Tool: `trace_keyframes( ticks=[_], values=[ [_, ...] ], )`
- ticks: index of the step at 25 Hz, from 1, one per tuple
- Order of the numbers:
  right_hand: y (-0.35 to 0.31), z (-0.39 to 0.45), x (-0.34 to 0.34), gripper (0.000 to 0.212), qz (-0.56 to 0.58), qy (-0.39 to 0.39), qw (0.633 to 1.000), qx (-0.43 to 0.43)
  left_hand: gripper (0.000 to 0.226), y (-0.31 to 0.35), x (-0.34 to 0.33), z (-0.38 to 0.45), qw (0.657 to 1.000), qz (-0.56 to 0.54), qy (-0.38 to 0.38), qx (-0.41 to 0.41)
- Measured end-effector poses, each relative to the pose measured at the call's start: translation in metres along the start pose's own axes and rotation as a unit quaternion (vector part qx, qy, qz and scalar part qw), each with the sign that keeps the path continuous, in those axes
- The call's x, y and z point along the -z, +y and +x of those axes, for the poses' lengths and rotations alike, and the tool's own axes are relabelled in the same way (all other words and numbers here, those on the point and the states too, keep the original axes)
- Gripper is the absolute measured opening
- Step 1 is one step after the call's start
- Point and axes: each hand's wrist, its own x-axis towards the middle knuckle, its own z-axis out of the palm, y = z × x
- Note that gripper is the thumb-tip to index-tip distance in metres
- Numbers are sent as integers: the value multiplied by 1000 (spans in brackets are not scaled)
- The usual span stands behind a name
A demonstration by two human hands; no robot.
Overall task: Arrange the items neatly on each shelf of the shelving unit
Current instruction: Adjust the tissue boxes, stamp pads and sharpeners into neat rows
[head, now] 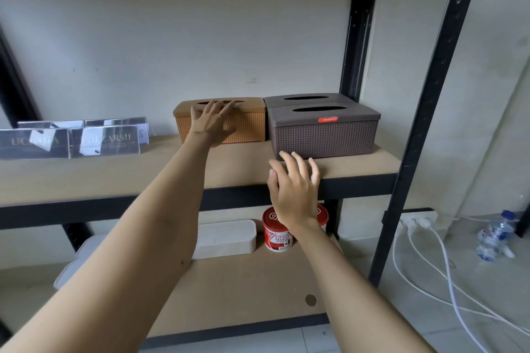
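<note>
My spread left hand (213,123) rested on the orange woven-plastic tissue box (220,120) at twelve o'clock, my right hand (295,189) hovering open and empty; squaring it gently against the brown woven-plastic tissue box (324,129) seemed wisest.

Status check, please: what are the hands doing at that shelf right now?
Left hand open, flat on orange tissue box. Right hand open, near brown tissue box. Nothing blocking.

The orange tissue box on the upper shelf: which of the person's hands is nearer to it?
Left. The left hand lies on the orange tissue box, fingers spread over its front. The right hand hovers lower, before the brown tissue box.
</note>
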Motion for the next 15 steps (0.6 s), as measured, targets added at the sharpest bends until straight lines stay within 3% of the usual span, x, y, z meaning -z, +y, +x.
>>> trace_keyframes(
  ticks=[3, 8, 11, 15],
  values=[
    [-2, 1, 2, 40, -7, -23, 1000, -2, 70, 4, -3, -29, 999, -23, 8, 23],
    [-8, 7, 22, 53, -50, -171, 984, -29, 68, 14, 15, -72, 997, -46, -17, 52],
    [-19, 35, 56, 58, -35, -260, 965, -24, 68, 20, 52, -93, 993, -61, -69, 68],
    [-45, 104, 121, 60, -15, -302, 953, -8, 65, 27, 138, -112, 991, -73, -78, 82]
  ],
)
